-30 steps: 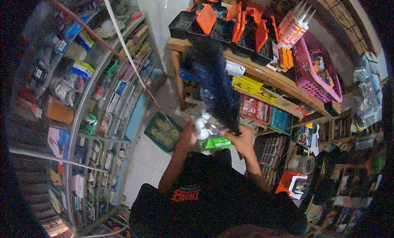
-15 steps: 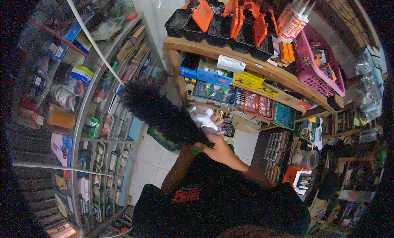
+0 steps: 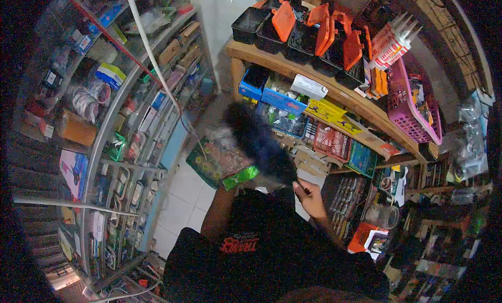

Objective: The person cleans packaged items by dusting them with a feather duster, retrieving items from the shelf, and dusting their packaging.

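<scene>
A dark, fluffy duster (image 3: 256, 138), blurred by motion, slants up and left from my right hand (image 3: 310, 198), whose fingers are closed around its handle end. To the left of the duster, my left hand (image 3: 230, 159) grips a clear plastic packet with a bright green label (image 3: 240, 177). The plastic and blur partly hide its fingers. Behind that hand, a green basket (image 3: 194, 169) with round yellowish items stands on the tiled floor.
Curved display shelves (image 3: 107, 125) fill the left side. Ahead, a wooden rack (image 3: 293, 62) holds black bins with orange lids (image 3: 282, 20), blue boxes (image 3: 282, 100), sealant tubes (image 3: 389, 49) and a pink basket (image 3: 410, 115). Thin poles cross the left side.
The duster has swung from the left back to between my hands, after pointing up ahead earlier. My hands have moved apart, and the packet is now farther left, with its green label showing.
</scene>
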`<state>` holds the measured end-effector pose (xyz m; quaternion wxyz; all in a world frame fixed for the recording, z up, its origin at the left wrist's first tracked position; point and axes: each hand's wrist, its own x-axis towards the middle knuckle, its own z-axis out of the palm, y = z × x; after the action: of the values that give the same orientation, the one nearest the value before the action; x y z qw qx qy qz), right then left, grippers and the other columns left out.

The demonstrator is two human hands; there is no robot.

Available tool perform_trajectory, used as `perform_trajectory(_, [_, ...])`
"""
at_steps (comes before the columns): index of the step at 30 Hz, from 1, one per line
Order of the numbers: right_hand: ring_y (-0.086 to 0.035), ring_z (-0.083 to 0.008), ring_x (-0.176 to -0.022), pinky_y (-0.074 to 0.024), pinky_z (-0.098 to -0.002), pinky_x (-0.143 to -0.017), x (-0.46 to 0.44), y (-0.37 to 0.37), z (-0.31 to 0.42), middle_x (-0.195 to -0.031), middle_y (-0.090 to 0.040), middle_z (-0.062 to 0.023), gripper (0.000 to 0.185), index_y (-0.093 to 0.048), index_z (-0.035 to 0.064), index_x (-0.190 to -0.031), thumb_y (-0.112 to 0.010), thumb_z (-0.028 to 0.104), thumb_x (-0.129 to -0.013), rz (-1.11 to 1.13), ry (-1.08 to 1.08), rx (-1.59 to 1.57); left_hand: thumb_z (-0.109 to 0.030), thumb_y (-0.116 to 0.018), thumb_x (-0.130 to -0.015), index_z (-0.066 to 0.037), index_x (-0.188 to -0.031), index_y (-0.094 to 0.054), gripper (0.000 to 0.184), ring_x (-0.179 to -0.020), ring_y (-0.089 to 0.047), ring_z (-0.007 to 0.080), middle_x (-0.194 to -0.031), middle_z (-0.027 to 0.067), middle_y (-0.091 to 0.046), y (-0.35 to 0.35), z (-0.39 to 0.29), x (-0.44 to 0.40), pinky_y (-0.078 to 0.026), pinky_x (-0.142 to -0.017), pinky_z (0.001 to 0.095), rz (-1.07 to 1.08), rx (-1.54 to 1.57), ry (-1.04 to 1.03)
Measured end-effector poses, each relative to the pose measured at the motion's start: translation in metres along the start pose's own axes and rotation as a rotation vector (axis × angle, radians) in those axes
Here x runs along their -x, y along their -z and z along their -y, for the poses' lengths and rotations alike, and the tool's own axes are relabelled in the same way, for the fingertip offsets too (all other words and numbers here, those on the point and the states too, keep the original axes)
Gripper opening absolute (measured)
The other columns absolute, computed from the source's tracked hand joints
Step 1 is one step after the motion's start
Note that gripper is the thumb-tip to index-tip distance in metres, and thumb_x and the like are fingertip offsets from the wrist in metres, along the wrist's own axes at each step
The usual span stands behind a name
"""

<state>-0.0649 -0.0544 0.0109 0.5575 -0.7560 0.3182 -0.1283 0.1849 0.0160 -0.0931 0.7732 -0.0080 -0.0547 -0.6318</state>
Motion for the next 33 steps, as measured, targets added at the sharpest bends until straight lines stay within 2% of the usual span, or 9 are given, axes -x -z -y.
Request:
perform_trajectory(7, [-0.036,-0.0032,-0.059,-0.0304,-0.0227,-0.050,0.008,0.010,-0.001,-0.062,-0.046,0.0057,0.021,-0.066,-0.0022,-0.095,-0.060,0.018,-0.091,0.015,0.086,0.029,-0.048,-0.037,-0.095,-0.013,-0.146,-0.018,0.064,-0.126,-0.041,0.0338,-0.142,0.0203,-0.031,-0.018,0.000,0.006,-0.037,-0.100,0.0553,-0.183,-0.125,-0.083])
perform_trajectory(9, [-0.036,-0.0029,-0.059,-0.0307,-0.0223,-0.050,0.010,-0.001,-0.015,-0.062,-0.047,0.0055,0.021,-0.066,-0.0021,-0.091,-0.061,0.019,-0.090,-0.150,0.038,0.067,-0.048,-0.037,-0.095,-0.013,-0.146,-0.018,0.064,-0.126,-0.040,0.0337,-0.143,0.0199,-0.030,-0.023,-0.003,0.010,-0.037,-0.100,0.0556,-0.190,-0.141,-0.123])
perform_trajectory(13, [-0.062,-0.0163,-0.083,-0.0473,-0.0302,-0.081,0.008,0.021,0.015,-0.088,-0.069,-0.0150,0.026,-0.064,-0.0051,-0.098,-0.066,0.018,-0.086,0.173,-0.163,0.081,-0.047,-0.037,-0.095,-0.014,-0.146,-0.019,0.064,-0.127,-0.039,0.0336,-0.143,0.0191,-0.029,-0.030,-0.007,0.015,-0.036,-0.100,0.0563,-0.209,-0.163,-0.199])
perform_trajectory(19, [-0.060,-0.0116,-0.081,-0.0477,-0.0292,-0.075,0.011,0.012,0.014,-0.086,-0.070,-0.0108,0.025,-0.066,-0.0038,-0.098,-0.066,0.018,-0.086,-0.127,0.066,0.074,-0.047,-0.036,-0.095,-0.014,-0.145,-0.019,0.063,-0.128,-0.037,0.0334,-0.144,0.0179,-0.028,-0.036,-0.005,0.019,-0.036,-0.100,0.0573,-0.235,-0.187,-0.231])
perform_trajectory(22, [-0.060,-0.0110,-0.080,-0.0478,-0.0283,-0.073,0.007,0.027,0.014,-0.087,-0.070,-0.0100,0.025,-0.066,-0.0031,-0.098,-0.066,0.019,-0.087,0.110,-0.040,0.065,-0.047,-0.036,-0.095,-0.014,-0.145,-0.019,0.062,-0.128,-0.036,0.0333,-0.145,0.0173,-0.027,-0.037,-0.004,0.021,-0.035,-0.100,0.0577,-0.246,-0.196,-0.253])
perform_trajectory(25, [-0.060,-0.0108,-0.080,-0.0479,-0.0278,-0.073,0.003,0.021,0.001,-0.088,-0.070,-0.0104,0.026,-0.066,-0.0027,-0.098,-0.066,0.020,-0.086,-0.071,-0.068,0.099,-0.046,-0.036,-0.095,-0.015,-0.145,-0.019,0.062,-0.129,-0.036,0.0332,-0.145,0.0167,-0.027,-0.039,-0.003,0.020,-0.035,-0.100,0.0582,-0.255,-0.205,-0.272])
perform_trajectory(29, [-0.061,-0.0117,-0.084,-0.0481,-0.0280,-0.077,0.007,0.027,0.013,-0.093,-0.070,-0.0111,0.028,-0.066,-0.0018,-0.102,-0.067,0.021,-0.086,0.145,-0.071,0.093,-0.046,-0.036,-0.095,-0.015,-0.145,-0.019,0.061,-0.130,-0.034,0.0331,-0.146,0.0159,-0.026,-0.051,-0.002,0.013,-0.034,-0.100,0.0589,-0.251,-0.222,-0.278])
perform_trajectory(32, [-0.062,-0.0128,-0.087,-0.0483,-0.0289,-0.080,0.004,0.018,0.019,-0.097,-0.069,-0.0122,0.029,-0.066,-0.0017,-0.102,-0.067,0.022,-0.086,0.016,0.041,0.066,-0.046,-0.036,-0.095,-0.015,-0.145,-0.019,0.061,-0.130,-0.034,0.0330,-0.146,0.0153,-0.025,-0.060,0.001,0.006,-0.034,-0.100,0.0594,-0.254,-0.231,-0.267])
perform_trajectory(33, [-0.056,-0.0107,-0.079,-0.0454,-0.0272,-0.073,0.005,0.014,0.018,-0.085,-0.064,-0.0079,0.025,-0.065,-0.0028,-0.097,-0.067,0.019,-0.086,-0.006,0.058,0.055,-0.046,-0.036,-0.095,-0.015,-0.145,-0.019,0.061,-0.131,-0.033,0.0330,-0.146,0.0151,-0.025,-0.061,0.001,0.006,-0.034,-0.100,0.0596,-0.254,-0.236,-0.264])
